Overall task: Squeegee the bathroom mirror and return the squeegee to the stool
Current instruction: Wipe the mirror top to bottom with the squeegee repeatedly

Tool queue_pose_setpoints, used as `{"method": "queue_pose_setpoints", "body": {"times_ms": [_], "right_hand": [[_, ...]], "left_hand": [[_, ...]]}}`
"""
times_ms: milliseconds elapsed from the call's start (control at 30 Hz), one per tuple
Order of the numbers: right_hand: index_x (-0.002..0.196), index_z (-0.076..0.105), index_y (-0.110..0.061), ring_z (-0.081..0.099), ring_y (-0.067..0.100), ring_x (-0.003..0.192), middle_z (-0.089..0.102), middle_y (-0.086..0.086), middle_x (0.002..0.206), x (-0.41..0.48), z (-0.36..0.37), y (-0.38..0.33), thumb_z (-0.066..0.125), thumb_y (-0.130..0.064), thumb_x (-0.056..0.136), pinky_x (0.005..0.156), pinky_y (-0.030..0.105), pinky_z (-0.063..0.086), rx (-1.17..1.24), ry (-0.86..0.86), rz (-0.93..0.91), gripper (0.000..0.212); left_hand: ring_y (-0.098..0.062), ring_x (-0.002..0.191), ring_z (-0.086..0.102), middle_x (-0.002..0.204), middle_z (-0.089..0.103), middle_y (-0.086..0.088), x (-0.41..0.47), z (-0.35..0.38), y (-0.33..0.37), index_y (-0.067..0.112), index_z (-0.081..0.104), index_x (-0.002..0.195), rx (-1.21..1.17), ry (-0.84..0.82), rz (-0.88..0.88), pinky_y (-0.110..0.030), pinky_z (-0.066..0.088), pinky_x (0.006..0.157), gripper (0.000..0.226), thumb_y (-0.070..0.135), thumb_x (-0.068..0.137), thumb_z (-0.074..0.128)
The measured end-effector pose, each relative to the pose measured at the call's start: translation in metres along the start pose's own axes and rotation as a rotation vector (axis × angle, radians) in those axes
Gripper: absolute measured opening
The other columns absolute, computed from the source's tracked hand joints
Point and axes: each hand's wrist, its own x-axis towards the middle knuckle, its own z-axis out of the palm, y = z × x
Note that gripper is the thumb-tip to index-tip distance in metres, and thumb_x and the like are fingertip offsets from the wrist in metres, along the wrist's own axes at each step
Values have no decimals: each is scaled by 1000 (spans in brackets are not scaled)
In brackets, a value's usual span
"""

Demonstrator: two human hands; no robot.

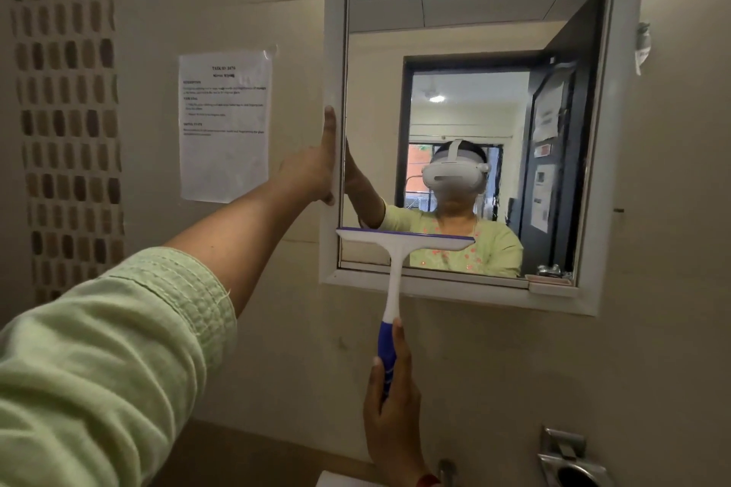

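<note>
Brown mosaic tiles (67, 111) run in one vertical strip far to the left of the mirror (466, 111), on a beige wall. One printed paper sheet (224, 125) is taped to the wall between that strip and the mirror's white frame (331, 51); its text is too small to read. One pale green sleeve (103, 360) covers the left arm, which reaches up toward the mirror. The left hand (316, 166) lies flat and unclenched, fingers straight, pressed against the left side of the frame and gripping nothing.

One squeegee (395, 257) is in view. Its white head, with a thin purple blade edge along the top, lies level against the lower left part of the mirror glass, just above the bottom of the frame. A white neck drops from the head across the bottom frame and widens into a blue handle below the mirror. The right hand (391, 403) is wrapped around that blue handle from below, thumb along its left side.

One person wearing a white headset shows reflected in the glass. Below and right of the mirror, two metal fittings (569, 459) sit on the wall, partly cut off.
</note>
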Motion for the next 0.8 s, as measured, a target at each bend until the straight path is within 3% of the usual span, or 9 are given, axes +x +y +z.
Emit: {"method": "queue_pose_setpoints", "body": {"times_ms": [133, 200, 300, 433, 500, 567, 633, 667, 800], "right_hand": [[141, 17, -32, 51, 5, 60, 61, 18, 97, -12, -2, 4, 45, -12, 95, 52, 9, 40, -37, -43, 38, 57], [142, 20, -29, 50, 7, 55, 60, 7, 87, -20, -1, 6, 46, -11, 94, 51, 10, 40, -44, -55, 61, 57], [140, 22, -30, 47, 5, 50, 55, -5, 75, -31, 0, 6, 46, -11, 94, 49, 15, 43, -57, -46, 78, 56], [139, 21, -38, 48, 7, 49, 54, -3, 70, -35, -2, -1, 45, -14, 94, 48, 12, 41, -22, -27, 102, 56], [136, 24, -45, 49, 8, 49, 52, -4, 65, -36, -5, -9, 44, -21, 94, 46, 11, 39, 10, 21, 79, 53], [134, 29, -56, 50, 7, 48, 52, -5, 61, -35, -9, -20, 41, -44, 94, 46, 10, 38, 53, 83, 48, 44], [132, 23, -64, 51, 8, 49, 52, -6, 62, -27, -16, -31, 31, -66, 88, 45, 9, 39, 81, 132, 9, 44], [132, 21, -64, 50, 9, 48, 51, -5, 61, -19, -21, -36, 30, -67, 88, 44, 10, 39, 84, 144, -23, 45], [136, 22, -58, 46, 5, 43, 55, 0, 68, 34, -47, -59, 39, -37, 95, 40, 10, 36, 117, 184, -162, 49]], "left_hand": [[-38, 93, 65, 114, 60, -30, -7, -6, 8, 23, -41, 134, -12, -7, -29, -45, 51, 87, 131, 9, 76, 76], [-37, 95, 65, 115, 59, -30, -10, -8, 12, 22, -42, 133, -14, -21, -42, -47, 51, 90, 130, 8, 78, 74], [-37, 96, 64, 115, 59, -30, -13, -11, 15, 21, -44, 132, -22, -38, -60, -48, 50, 93, 128, 6, 80, 72], [-37, 99, 64, 115, 59, -30, -15, -14, 21, 19, -42, 134, -30, -41, -84, -47, 48, 96, 124, 5, 82, 70], [-37, 99, 64, 115, 59, -30, -16, -15, 22, 19, -41, 134, -17, -41, -85, -46, 48, 96, 125, 4, 81, 70], [-37, 99, 64, 115, 60, -29, -15, -15, 22, 18, -42, 133, 9, -67, -78, -47, 49, 95, 127, 4, 79, 72], [-37, 102, 63, 116, 60, -28, -10, -14, 21, 16, -42, 134, 21, -85, -93, -46, 48, 96, 126, 5, 80, 72], [-37, 102, 63, 116, 60, -27, -8, -14, 20, 16, -42, 133, 18, -88, -103, -46, 48, 97, 126, 6, 80, 72], [-36, 97, 65, 111, 63, -26, -5, -12, 19, 19, -51, 124, -7, -92, -90, -47, 49, 95, 128, 9, 83, 70]]}}
